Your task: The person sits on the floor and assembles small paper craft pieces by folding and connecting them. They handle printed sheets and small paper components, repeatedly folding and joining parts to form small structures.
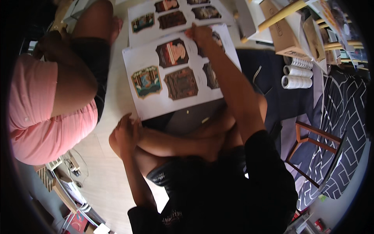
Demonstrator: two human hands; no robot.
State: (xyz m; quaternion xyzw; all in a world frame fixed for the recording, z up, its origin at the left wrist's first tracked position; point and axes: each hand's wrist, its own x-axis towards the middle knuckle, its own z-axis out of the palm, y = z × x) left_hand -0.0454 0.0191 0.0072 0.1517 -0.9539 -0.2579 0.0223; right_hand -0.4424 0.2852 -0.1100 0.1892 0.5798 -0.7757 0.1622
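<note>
From where I sit, I see a room with a pale, wood-toned floor running from 11 o'clock down to 7. Light falls on it softly, palest toward 7 o'clock. At 1 to 2 o'clock I make out furniture with light wooden poles, a cardboard box leaning near it. At 3 o'clock a dark fabric with white angular lines spreads out, bending with my lens. Nearer in, toward 4, stands a brown wooden frame, perhaps part of a chair. Past the fabric, nearer 4, I get a strip of greyish surface, wall or floor, I can't tell. Around 8 o'clock, thin cables trail over the floor beside crowded clutter.
</note>
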